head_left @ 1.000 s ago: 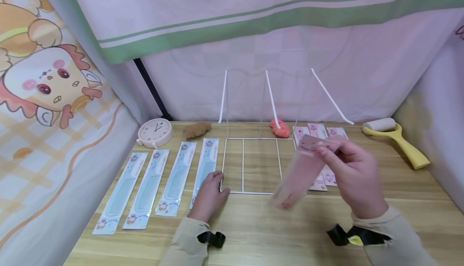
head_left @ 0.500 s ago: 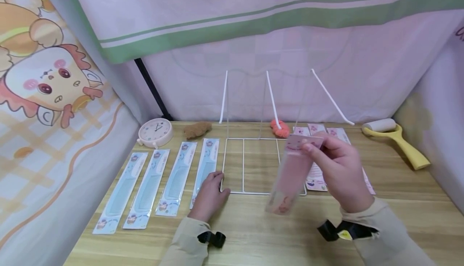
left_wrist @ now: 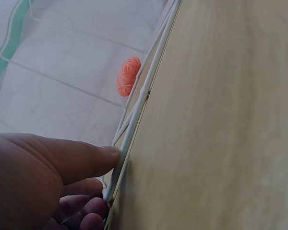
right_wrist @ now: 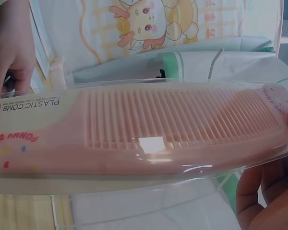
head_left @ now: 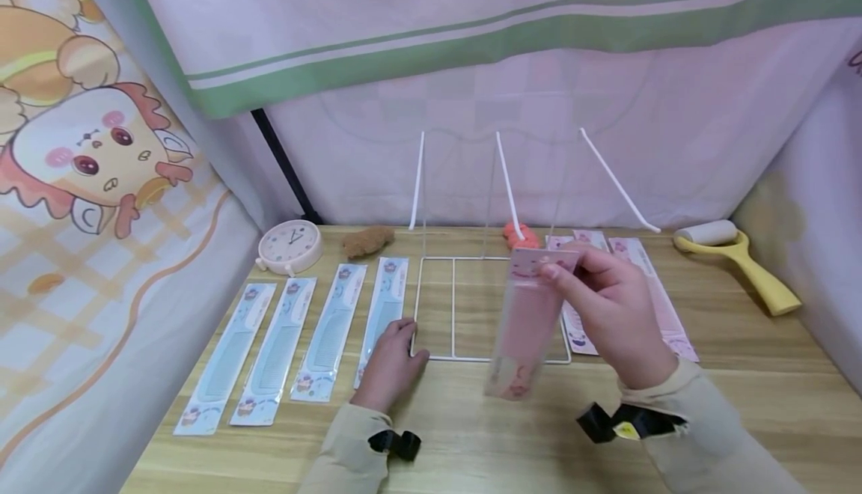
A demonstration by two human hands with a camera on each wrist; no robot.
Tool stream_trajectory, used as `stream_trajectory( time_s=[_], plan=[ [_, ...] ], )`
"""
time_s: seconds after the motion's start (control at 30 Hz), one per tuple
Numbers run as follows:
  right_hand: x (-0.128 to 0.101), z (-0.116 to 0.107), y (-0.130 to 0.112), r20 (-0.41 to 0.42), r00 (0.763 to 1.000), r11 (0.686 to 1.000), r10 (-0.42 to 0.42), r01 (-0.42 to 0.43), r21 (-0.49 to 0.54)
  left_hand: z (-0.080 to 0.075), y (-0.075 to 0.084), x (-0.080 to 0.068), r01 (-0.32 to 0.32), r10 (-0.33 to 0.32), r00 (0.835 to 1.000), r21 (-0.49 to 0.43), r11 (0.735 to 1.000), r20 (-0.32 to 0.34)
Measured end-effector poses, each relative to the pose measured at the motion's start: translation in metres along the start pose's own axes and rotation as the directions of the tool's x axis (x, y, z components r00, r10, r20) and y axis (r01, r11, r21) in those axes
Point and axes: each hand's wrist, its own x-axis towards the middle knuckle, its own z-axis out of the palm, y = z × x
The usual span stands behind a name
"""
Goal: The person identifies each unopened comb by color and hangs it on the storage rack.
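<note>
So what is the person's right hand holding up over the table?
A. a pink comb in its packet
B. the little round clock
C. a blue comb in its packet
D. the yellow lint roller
A: the right hand pinches the top of a pink comb packet held above the table; the right wrist view shows pink comb teeth under clear plastic, while the blue combs, roller and clock lie on the table.

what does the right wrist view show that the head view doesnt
Only the right wrist view shows the pink comb's teeth and the PLASTIC COMB print up close. Only the head view shows the blue packaged combs, clock, lint roller, wire rack and left hand at the rack's corner. Both show the right hand holding the pink packaged comb.
</note>
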Motion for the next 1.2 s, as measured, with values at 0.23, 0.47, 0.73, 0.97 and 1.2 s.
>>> stream_trajectory(
  time_s=[0.23, 0.47, 0.73, 0.97, 1.2],
  plan=[
    [0.006, 0.006, 0.001, 0.015, 0.999, 1.0, -0.028, 0.028, 0.01, 0.001, -0.001, 0.001, 0.003, -0.003, 1.0, 0.006, 1.0, 0.003],
    [0.011, 0.012, 0.002, -0.002, 1.0, 0.998, -0.029, 0.029, 0.057, 0.0, 0.0, 0.002, -0.004, 0.003, 1.0, 0.009, 1.0, 0.005],
    [0.014, 0.014, -0.001, 0.003, 1.0, 1.0, 0.005, -0.005, 0.004, -0.001, 0.0, 0.001, -0.01, 0.01, 1.0, 0.002, 1.0, 0.007],
    [0.02, 0.015, 0.002, 0.03, 0.999, 1.0, 0.018, -0.018, -0.009, -0.001, 0.0, 0.001, -0.007, 0.007, 1.0, -0.004, 1.0, 0.003],
    [0.024, 0.016, 0.002, 0.045, 0.999, 0.999, 0.025, -0.026, 0.023, -0.001, 0.0, 0.001, -0.009, 0.009, 1.0, 0.0, 1.0, 0.001]
  ],
)
